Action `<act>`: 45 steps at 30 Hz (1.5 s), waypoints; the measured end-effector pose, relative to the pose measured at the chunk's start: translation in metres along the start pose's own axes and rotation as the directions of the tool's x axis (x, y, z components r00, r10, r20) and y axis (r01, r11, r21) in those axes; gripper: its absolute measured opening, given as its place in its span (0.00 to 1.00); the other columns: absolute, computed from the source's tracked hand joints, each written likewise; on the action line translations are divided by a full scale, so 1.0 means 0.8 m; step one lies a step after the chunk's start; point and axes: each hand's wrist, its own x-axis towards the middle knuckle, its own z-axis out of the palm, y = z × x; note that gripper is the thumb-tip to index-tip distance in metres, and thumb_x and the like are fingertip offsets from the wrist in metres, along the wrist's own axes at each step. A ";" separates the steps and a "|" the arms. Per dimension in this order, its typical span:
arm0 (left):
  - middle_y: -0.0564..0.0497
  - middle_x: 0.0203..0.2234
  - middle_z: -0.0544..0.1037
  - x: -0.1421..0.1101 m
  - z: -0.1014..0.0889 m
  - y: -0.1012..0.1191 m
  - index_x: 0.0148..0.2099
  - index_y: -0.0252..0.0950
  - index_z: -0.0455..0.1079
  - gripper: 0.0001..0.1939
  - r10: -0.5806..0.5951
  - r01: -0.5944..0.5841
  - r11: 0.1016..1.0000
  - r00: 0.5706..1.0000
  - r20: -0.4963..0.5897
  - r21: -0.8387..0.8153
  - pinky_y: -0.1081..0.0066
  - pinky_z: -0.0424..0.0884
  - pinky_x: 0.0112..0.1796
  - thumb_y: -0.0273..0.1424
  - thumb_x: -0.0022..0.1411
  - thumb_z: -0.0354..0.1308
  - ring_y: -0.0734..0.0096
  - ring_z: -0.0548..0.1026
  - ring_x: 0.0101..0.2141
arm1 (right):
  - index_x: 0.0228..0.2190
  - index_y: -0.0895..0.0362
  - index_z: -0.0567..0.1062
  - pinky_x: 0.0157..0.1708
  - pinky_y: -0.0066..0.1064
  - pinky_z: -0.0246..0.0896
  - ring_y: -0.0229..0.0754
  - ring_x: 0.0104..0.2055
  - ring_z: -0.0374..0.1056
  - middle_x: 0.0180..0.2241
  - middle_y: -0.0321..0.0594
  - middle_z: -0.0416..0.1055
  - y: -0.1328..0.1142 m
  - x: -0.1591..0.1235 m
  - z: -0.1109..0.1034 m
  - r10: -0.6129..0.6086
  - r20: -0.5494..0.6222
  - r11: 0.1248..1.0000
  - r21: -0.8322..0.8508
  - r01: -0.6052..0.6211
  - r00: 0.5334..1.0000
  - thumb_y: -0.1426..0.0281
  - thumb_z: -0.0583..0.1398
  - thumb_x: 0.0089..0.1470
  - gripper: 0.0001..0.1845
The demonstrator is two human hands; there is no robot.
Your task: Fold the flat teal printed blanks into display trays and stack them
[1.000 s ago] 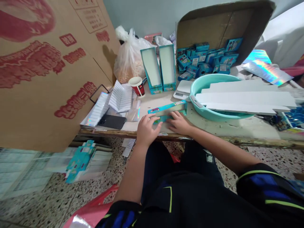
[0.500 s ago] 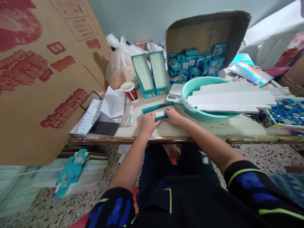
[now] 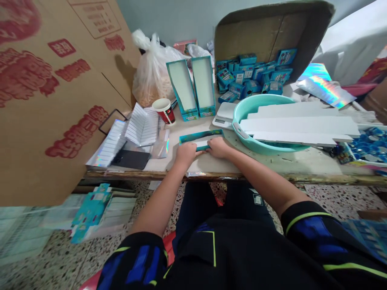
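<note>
1. Your left hand closes narrowly on the near long wall of an open teal box, toward its left end, fingers bent over the edge.
2. Your right hand closes on the same wall farther right, fingers curled in; you can't tell exactly where the fingertips press, as your knuckles cover them.
3. The box lies on the table just beyond your knuckles, its long axis running left to right across your front, the right end angled slightly away from you.
4. Its opening points up, letting you see the pale inside between your hands.
5. Beyond your grip are two standing boxes, side by side, their long axes upright and their openings toward you, lettered ends at the bottom.
6. Left of your grip you have a paper cup, with a dark phone farther left.
7. To the right of your right hand is a turquoise basin with white card laid across it; the white scale sits just left of that basin.
</note>
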 end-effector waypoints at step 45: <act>0.43 0.40 0.81 0.025 -0.043 -0.043 0.43 0.36 0.77 0.13 0.141 -0.144 0.982 0.989 0.030 0.121 0.64 0.69 0.40 0.33 0.62 0.54 0.56 0.77 0.44 | 0.35 0.63 0.83 0.31 0.35 0.53 0.51 0.36 0.74 0.35 0.53 0.81 -0.002 -0.017 0.009 -0.087 -0.169 0.978 0.171 0.116 0.982 0.50 0.57 0.64 0.29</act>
